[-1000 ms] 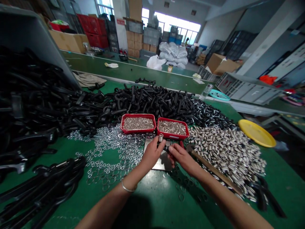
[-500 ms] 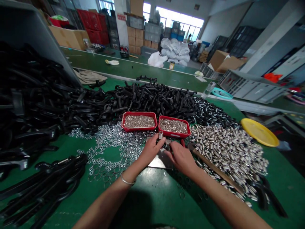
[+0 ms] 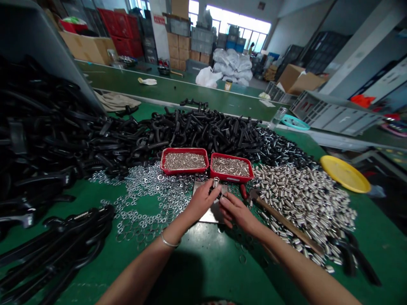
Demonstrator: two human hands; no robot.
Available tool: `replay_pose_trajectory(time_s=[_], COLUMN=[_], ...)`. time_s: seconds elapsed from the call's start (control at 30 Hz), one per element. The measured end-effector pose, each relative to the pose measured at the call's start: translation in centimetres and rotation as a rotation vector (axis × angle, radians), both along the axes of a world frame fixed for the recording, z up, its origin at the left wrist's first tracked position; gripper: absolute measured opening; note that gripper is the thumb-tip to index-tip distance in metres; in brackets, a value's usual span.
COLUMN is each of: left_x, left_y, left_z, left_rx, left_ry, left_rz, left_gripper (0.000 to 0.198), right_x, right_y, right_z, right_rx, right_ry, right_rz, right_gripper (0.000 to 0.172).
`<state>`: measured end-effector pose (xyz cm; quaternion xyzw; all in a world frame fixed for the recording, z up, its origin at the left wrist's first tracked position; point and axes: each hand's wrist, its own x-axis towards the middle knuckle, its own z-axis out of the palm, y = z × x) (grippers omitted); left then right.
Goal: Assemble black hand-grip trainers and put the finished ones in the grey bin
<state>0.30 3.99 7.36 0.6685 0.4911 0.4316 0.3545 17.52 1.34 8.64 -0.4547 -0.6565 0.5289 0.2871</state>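
Note:
My left hand [image 3: 202, 201] is closed around a small metal threaded piece [image 3: 216, 183] that sticks up above its fingers. My right hand [image 3: 235, 210] is pinched right beside it, fingertips meeting the left hand's over a grey metal plate [image 3: 208, 217]. What the right fingers hold is too small to make out. Two red trays [image 3: 184, 152] [image 3: 232, 176] of small silvery parts stand just beyond my hands. Loose washers [image 3: 149, 203] lie scattered to the left. A heap of silvery cylinders [image 3: 302, 199] lies to the right.
Black plastic handles [image 3: 79, 140] are piled high at left and across the back. A wooden-handled hammer [image 3: 280, 220] lies at right among the cylinders. A yellow dish [image 3: 345, 173] and a grey crate [image 3: 333, 116] sit farther right. Boxes and sacks fill the background.
My right hand has drawn slightly back toward me and to the left, uncovering the hammer head and a red handle tip. My left hand stays put with the threaded piece.

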Motion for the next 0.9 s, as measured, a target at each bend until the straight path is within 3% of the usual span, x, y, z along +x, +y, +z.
replay_pose_trajectory(time_s=[0.07,0.1,0.17,0.3,0.4,0.47,0.6,0.67,0.7,0.77,0.83,0.9], left_x=[-0.1,-0.1,-0.1,0.3,0.4,0.4,-0.1,-0.3,-0.4,-0.4,-0.3,-0.2], left_y=[-0.1,-0.2,-0.3,-0.3,-0.3,-0.2,-0.2,0.0,0.1,0.3,0.4,0.3], left_z=[0.1,0.2,0.5,1.0,1.1,1.1,0.7,0.5,0.5,0.4,0.6,0.8], left_rx=[0.035,0.043,0.034,-0.084,-0.166,-0.123,0.104,0.140,0.123,0.049,-0.020,-0.044], left_ry=[0.038,0.043,0.013,-0.067,-0.040,-0.007,0.067,0.076,0.068,0.037,-0.003,-0.041], left_rz=[-0.055,-0.081,-0.097,0.007,0.020,0.029,0.008,-0.031,-0.038,-0.030,-0.021,-0.020], left_gripper=[0.022,0.022,0.022,0.022,0.021,0.021,0.020,0.020,0.020,0.021,0.021,0.022], right_x=[-0.1,-0.1,0.3,1.2,0.9,0.1,-1.3,-1.3,-1.1,-0.6,-0.2,0.0], right_y=[-0.5,-0.6,-0.3,1.5,2.2,1.8,0.3,0.1,0.2,0.6,0.8,0.9], right_z=[-0.3,-0.4,-0.2,0.6,0.7,0.5,0.0,0.2,0.3,0.8,1.3,1.5], right_rx=[-0.137,-0.123,0.011,0.426,0.496,0.292,-0.405,-0.577,-0.570,-0.360,-0.007,0.200], right_ry=[0.079,0.063,-0.041,-0.386,-0.518,-0.342,0.295,0.384,0.327,0.081,-0.174,-0.270], right_rz=[0.091,0.117,0.115,0.066,0.107,0.094,0.173,0.249,0.260,0.172,-0.003,-0.094], right_gripper=[0.039,0.040,0.036,0.035,0.044,0.051,0.060,0.064,0.067,0.068,0.057,0.053])
